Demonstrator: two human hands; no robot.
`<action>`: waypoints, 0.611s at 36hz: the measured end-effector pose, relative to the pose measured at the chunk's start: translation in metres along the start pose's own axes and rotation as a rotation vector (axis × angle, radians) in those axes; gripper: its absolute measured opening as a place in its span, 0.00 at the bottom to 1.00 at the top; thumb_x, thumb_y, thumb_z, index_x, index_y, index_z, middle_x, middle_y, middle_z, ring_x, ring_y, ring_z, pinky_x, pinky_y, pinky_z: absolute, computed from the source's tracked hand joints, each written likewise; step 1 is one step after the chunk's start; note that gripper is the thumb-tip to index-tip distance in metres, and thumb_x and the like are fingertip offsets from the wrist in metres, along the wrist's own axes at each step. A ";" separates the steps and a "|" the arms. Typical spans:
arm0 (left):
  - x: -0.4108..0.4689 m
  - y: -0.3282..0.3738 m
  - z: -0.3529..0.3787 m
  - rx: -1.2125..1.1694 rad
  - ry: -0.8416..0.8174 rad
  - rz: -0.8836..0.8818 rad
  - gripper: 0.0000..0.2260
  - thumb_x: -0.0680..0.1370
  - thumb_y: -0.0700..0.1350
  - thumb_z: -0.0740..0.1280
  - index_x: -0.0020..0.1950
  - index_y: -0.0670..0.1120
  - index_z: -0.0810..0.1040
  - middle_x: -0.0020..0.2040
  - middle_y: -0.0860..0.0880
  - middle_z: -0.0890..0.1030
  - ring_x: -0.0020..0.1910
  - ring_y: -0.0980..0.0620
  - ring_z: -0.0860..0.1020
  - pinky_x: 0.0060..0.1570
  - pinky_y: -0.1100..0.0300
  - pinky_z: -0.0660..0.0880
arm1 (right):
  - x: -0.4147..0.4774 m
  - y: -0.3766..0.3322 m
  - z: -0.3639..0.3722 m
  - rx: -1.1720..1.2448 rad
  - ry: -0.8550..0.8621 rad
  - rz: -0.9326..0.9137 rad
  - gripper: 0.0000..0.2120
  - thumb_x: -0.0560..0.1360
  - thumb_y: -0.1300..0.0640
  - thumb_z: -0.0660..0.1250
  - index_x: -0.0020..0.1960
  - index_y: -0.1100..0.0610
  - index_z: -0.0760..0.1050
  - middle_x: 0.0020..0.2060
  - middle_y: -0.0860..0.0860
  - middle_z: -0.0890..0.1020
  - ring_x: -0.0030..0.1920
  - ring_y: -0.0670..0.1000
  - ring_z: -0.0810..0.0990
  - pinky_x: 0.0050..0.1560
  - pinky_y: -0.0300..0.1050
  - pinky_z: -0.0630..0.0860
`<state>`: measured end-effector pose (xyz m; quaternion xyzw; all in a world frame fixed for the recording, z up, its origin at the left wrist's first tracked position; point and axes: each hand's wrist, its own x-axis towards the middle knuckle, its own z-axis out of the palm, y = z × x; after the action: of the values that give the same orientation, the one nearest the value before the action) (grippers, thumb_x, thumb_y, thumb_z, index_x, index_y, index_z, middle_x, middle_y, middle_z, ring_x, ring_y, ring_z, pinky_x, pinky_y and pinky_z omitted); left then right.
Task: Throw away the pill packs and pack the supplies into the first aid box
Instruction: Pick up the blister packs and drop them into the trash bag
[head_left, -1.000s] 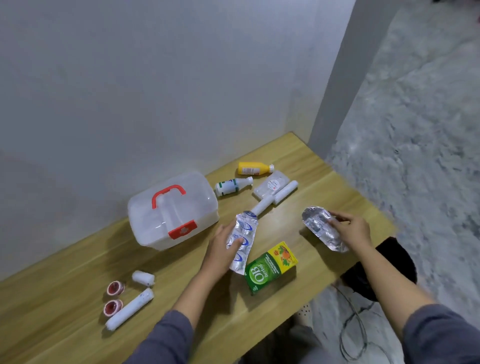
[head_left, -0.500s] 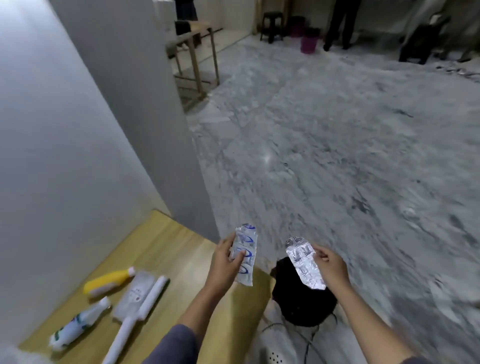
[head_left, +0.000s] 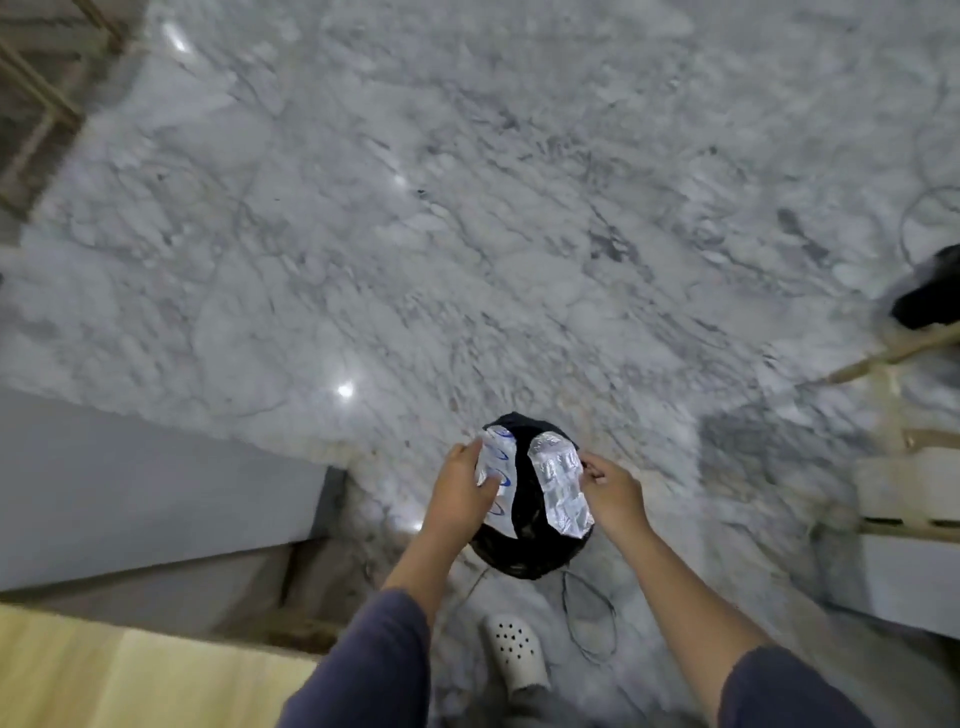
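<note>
Above the black bin (head_left: 524, 551), left hand (head_left: 460, 493) pinches a blue-printed pill pack (head_left: 496, 478), right hand (head_left: 613, 491) a silver pack (head_left: 561, 491); print unreadable.

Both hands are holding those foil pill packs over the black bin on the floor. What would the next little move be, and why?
Probably just letting go. The left hand holds the blue-printed pill pack and the right hand the plain silver pack, both seemingly right above the open black bin. Opening each grip should drop them in; the packs must go before the supplies get packed.
</note>
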<state>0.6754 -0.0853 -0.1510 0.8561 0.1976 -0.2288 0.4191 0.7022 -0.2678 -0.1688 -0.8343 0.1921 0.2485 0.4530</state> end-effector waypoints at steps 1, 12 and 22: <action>0.007 -0.004 0.005 0.007 -0.013 -0.016 0.25 0.78 0.40 0.64 0.74 0.40 0.62 0.67 0.40 0.70 0.67 0.44 0.70 0.61 0.62 0.64 | 0.007 0.003 0.005 -0.001 -0.006 0.009 0.18 0.74 0.69 0.58 0.60 0.59 0.77 0.42 0.59 0.80 0.44 0.64 0.79 0.33 0.38 0.70; 0.040 -0.034 0.027 0.122 -0.177 -0.129 0.29 0.78 0.52 0.64 0.75 0.45 0.59 0.72 0.40 0.65 0.70 0.42 0.67 0.66 0.51 0.68 | 0.029 0.040 0.019 -0.078 -0.187 0.137 0.22 0.78 0.60 0.60 0.71 0.59 0.62 0.70 0.56 0.69 0.67 0.54 0.70 0.65 0.40 0.65; -0.014 0.003 -0.029 0.415 -0.102 -0.011 0.32 0.79 0.57 0.58 0.77 0.42 0.52 0.78 0.45 0.54 0.77 0.49 0.52 0.73 0.55 0.53 | -0.013 -0.014 -0.009 -0.359 -0.246 -0.089 0.27 0.79 0.53 0.58 0.75 0.56 0.54 0.75 0.54 0.59 0.75 0.53 0.56 0.74 0.53 0.58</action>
<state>0.6721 -0.0658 -0.1258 0.9103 0.1295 -0.3097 0.2422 0.7014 -0.2671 -0.1474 -0.8726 0.0509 0.3586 0.3277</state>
